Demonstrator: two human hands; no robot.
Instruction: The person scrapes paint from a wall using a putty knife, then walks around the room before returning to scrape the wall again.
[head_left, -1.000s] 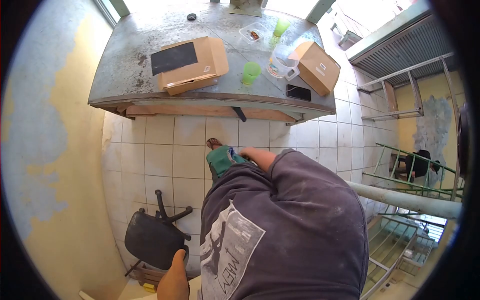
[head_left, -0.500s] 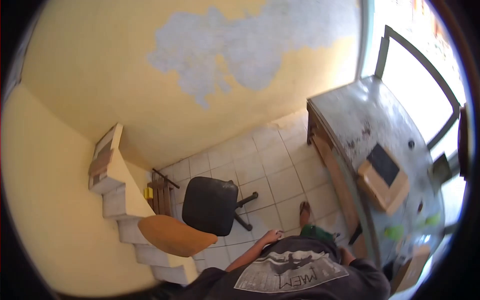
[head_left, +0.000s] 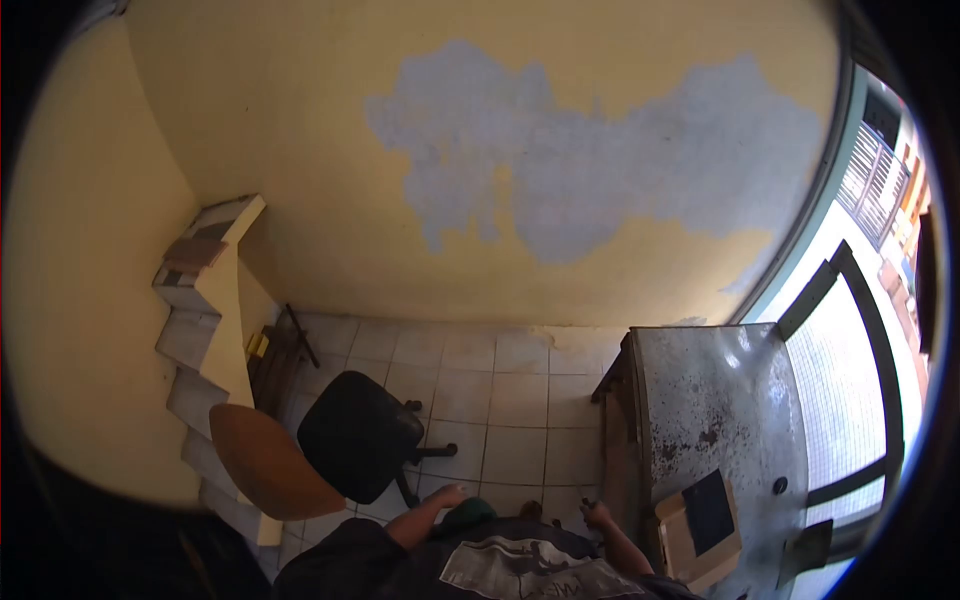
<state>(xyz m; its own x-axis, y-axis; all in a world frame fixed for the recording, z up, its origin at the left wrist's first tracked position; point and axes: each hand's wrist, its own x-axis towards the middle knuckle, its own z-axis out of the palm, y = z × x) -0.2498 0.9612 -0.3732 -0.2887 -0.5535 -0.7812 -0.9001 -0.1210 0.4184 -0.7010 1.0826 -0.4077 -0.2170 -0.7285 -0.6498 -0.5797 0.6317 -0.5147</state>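
Observation:
My left hand [head_left: 451, 495] hangs in front of my left side, over the green shorts [head_left: 468, 513], near the black seat of the office chair [head_left: 360, 437]. Its fingers look curled; a pale spot shows at the fingertips, too small to make out. On the other side, my right hand [head_left: 598, 516] is closed around a thin dark tool [head_left: 586, 499], possibly a screwdriver, beside the metal-topped desk [head_left: 672, 390]. A cardboard box [head_left: 677, 540] with a black panel [head_left: 709, 512] lies on that desk.
Steps [head_left: 190, 345] run down the left wall, with a low wooden rack [head_left: 277, 365] beside them. The chair's orange backrest [head_left: 270, 462] faces the steps. Beyond the desk, a metal frame [head_left: 872, 330] stands by the open doorway. Pale tiles [head_left: 515, 400] cover the floor.
The view has turned right and tilted up, showing more wall and doorway. My right hand has come into sight with the thin tool. Chair and desk sit lower in view.

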